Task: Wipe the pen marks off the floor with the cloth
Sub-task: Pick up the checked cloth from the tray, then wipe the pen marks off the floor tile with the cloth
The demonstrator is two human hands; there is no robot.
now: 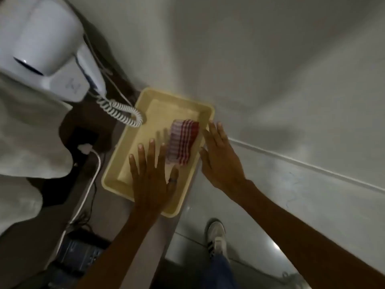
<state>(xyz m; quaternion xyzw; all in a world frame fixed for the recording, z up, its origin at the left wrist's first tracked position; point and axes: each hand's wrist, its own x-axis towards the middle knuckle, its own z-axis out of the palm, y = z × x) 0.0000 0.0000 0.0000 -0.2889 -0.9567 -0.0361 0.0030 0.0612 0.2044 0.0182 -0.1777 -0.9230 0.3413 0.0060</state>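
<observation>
A folded red-and-white checked cloth (182,141) lies in a pale yellow tray (125,161) on a counter. My left hand (153,177) hovers flat over the tray's near half, fingers spread, its fingertips just left of the cloth. My right hand (220,161) is open beside the tray's right rim, fingers pointing up along it, not touching the cloth. Faint blue pen marks (292,189) show on the pale floor at the right, below the wall's base line.
A white wall-mounted hair dryer (48,49) with a coiled cord (123,112) hangs at upper left. A white towel (29,134) drapes at the left. A plug and cables (87,174) run down the counter. My shoe (216,238) stands on the floor below.
</observation>
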